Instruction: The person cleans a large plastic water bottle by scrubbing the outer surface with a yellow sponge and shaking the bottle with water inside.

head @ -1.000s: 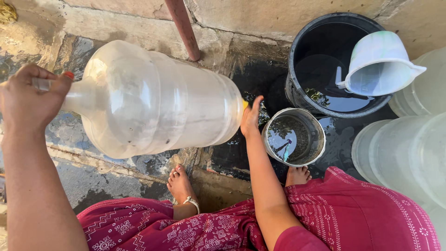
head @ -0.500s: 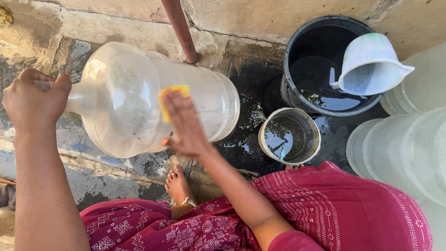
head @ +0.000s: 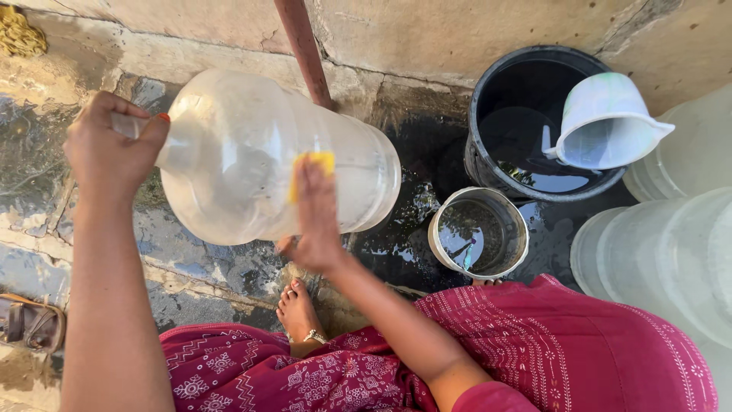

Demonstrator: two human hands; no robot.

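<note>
A large clear plastic water jug (head: 252,152) lies on its side in the air above wet stone ground. My left hand (head: 110,149) grips its neck at the left. My right hand (head: 316,217) presses a yellow sponge (head: 314,169) flat against the jug's side, near the middle. My bare foot (head: 297,309) shows below the jug.
A small metal pot (head: 442,248) with water stands right of the jug. Behind it is a black bucket (head: 480,164) holding water and a white plastic jug (head: 602,122). More clear jugs (head: 663,259) crowd the right side. A rusty pipe (head: 301,46) runs up the wall. A sandal (head: 30,324) lies at left.
My right hand came from the jug's bottom end, round to its side with the yellow sponge, and has slid a little to the right along it. The left hand kept its hold.
</note>
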